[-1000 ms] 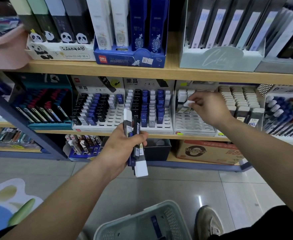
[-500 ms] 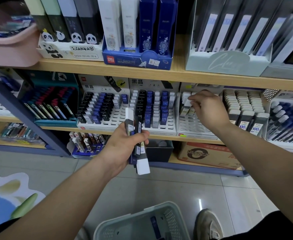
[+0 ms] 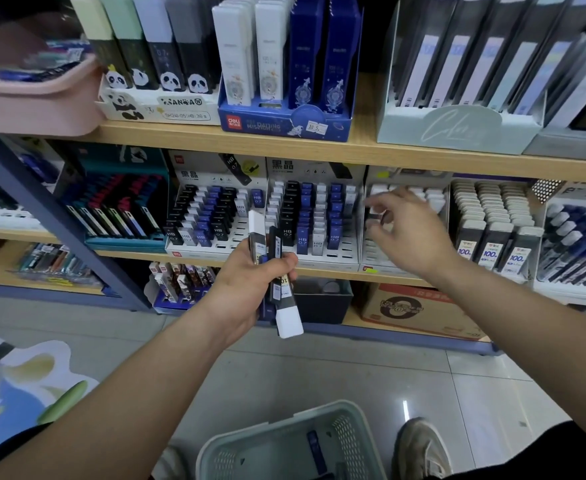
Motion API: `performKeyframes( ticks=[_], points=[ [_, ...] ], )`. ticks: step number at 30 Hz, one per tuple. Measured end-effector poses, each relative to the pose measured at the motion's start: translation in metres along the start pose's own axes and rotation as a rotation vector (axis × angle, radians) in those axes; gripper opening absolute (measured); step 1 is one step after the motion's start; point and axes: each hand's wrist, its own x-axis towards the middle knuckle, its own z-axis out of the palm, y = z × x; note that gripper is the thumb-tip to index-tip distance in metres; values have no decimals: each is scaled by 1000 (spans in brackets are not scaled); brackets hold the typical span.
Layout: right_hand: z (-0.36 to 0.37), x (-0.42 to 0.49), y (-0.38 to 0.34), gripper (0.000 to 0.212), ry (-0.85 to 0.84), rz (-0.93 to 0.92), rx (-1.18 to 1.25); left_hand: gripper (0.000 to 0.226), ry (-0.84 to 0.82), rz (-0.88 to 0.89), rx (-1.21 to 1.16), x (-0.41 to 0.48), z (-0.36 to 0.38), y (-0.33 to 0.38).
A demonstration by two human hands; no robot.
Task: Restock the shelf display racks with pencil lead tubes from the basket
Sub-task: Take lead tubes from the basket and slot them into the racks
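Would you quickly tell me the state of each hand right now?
Left hand: closed around a bundle of pencil lead tubes.
Right hand: open, fingers relaxed, nothing visibly held, though it is blurred.

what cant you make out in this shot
Head view, the only one:
right hand: motion-blurred, so whether it pinches a tube is unclear.
lead tubes in the left hand: overlap and fingers hide the count.
white rack: the right hand covers many slots.
basket: cut off by the bottom edge, contents mostly unseen.
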Motion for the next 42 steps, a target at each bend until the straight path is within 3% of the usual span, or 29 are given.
performKeyframes(
  ticks=[2, 4, 6, 12, 20, 30, 38, 42],
  points=[
    [-2, -23, -39, 10, -213, 59, 342, 13, 11, 18, -20, 0, -1, 3],
    [0, -41, -72, 13, -461, 171, 631, 13, 19, 33, -47, -1, -2, 6],
    [8, -50, -91, 19, -566, 197, 732, 24, 33, 24, -91, -3, -2, 9],
    [19, -51, -107, 16, -540, 258, 861, 40, 74, 27, -123, -10, -10, 16],
    [20, -49, -110, 10, -566, 351, 1014, 39, 93, 10, -111, -13, -20, 18],
    [21, -45, -94, 13, -417, 342, 1023, 19, 111, 12, 0, -8, -16, 15],
    [5, -36, -62, 20, -74, 405, 1024, 29, 86, -19, 24, -3, -6, 3],
    [-11, -30, -29, 14, 50, 410, 950, 26, 54, -16, 64, 0, -1, -2]
  ],
)
